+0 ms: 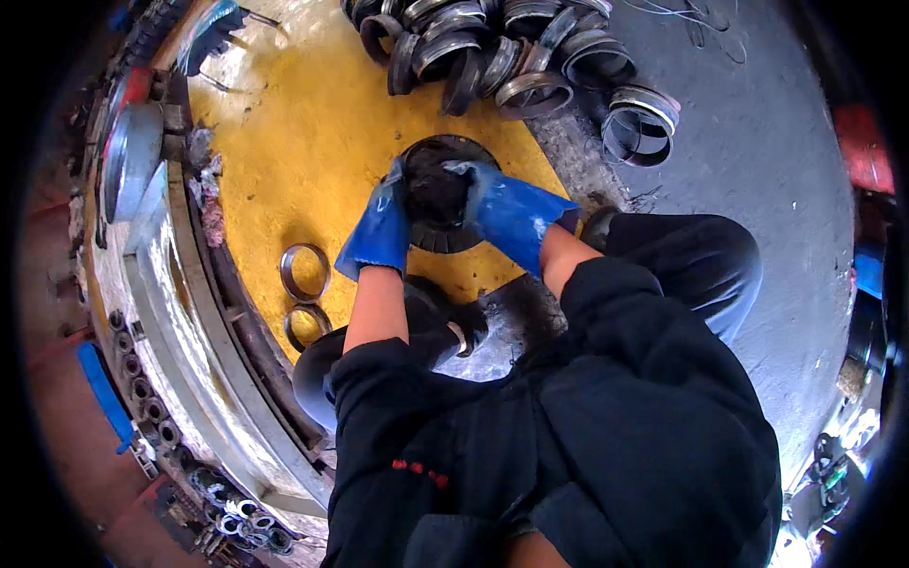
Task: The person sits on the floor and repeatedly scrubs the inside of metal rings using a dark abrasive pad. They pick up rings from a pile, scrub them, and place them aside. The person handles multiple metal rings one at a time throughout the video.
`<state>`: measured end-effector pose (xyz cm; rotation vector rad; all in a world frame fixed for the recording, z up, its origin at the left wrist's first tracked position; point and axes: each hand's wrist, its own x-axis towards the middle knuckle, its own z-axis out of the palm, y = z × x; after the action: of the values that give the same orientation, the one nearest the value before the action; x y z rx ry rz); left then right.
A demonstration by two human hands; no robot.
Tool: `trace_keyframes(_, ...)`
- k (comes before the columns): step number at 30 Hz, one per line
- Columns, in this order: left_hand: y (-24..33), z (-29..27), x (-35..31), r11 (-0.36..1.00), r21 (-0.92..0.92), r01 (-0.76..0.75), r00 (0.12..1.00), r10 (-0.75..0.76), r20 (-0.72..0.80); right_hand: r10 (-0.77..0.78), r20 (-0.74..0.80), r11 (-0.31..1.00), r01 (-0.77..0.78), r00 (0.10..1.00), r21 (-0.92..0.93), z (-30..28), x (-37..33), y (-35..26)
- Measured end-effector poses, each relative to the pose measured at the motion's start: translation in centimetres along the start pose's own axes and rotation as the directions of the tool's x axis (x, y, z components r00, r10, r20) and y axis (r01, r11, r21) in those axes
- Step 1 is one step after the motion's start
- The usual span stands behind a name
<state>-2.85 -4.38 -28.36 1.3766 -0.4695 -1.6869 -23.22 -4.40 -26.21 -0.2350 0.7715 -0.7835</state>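
Observation:
A dark, round, ring-like part with a ribbed outer edge sits low between my knees, over the yellow floor. Its middle is black and too dark to make out. My left hand, in a long blue glove, grips its left side with the fingers near the rim. On the other side, my right hand wears a matching glove and reaches in over the right rim, fingers bent. The gloves hide both edges of the part, and the fingertips are partly lost in its shadow.
Many dark metal rings lie heaped beyond the part, and one larger ring stands at the right. Two thin rings rest by my left knee. A long curved metal rail borders the left side, with small rings beyond.

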Motion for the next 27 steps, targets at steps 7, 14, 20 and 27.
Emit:
trace_keyframes(7, 4.5, 6.1, -2.5, 0.582, 0.809, 0.083, 0.986, 0.069, -0.151, -0.29, -0.017, 0.953, 0.29, 0.957, 0.082, -6.5, -1.0, -6.4)
trace_keyframes(14, 5.4, 12.6, -5.0, -0.504, 0.835, -0.221, 0.942, 0.111, 0.317, -0.459, -0.06, 0.888, 0.455, 0.887, -0.06, -7.5, 0.8, -7.5)
trace_keyframes(20, 2.5, 0.1, -3.9, 0.241, 0.97, -0.038, 0.664, 0.731, -0.156, -0.404, -0.104, 0.873, 0.35, 0.909, -0.339, -3.5, 0.8, -1.8)
trace_keyframes(27, -2.5, 2.7, 2.9, 0.918, -0.314, 0.241, 0.966, -0.195, 0.17, -0.323, -0.137, 0.938, 0.297, 0.936, -0.18, -7.1, 0.0, -2.7)
